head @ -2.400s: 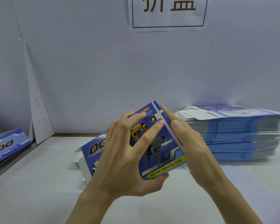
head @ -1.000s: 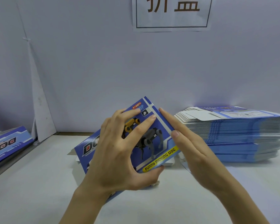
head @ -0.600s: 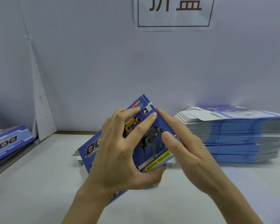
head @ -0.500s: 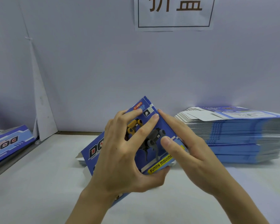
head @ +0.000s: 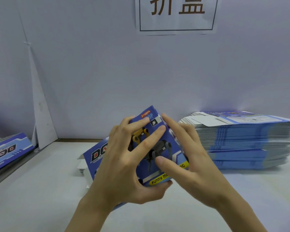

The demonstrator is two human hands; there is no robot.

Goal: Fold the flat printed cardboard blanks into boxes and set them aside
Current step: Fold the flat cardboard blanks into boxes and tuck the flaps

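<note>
Shows a half-folded blue toy-dog box [head: 172, 141] held tilted above the bench [head: 32, 190], just left of the tall stack of flat blanks [head: 241, 139], with one corner raised toward the wall. Grips the box with the left hand [head: 124, 164]: fingers spread across the printed face over the yellow and grey robot dogs, thumb curled under the lower edge. Clamps the side nearest the stack with the right hand [head: 191, 161]: fingers laid along that side panel, thumb pressed onto the printed face.

Differs from half a second ago mainly in that thumb, now lower on the face and closer to the left hand, hiding the middle of the yellow "FUNNY MOVING DOG" strip. Differs from the earliest frame as well, with the right hand then straight along the edge and its thumb off the face. Keeps both hands close together on the one box.

Leaves white flaps sticking out at the end farthest from the stack. Includes another blue DOG-printed box [head: 5, 149] far left of the stack at the frame edge, a white triangular card [head: 40, 114] leaning on the wall left of the stack, and a paper sign [head: 176, 22] with two Chinese characters high above it.
</note>
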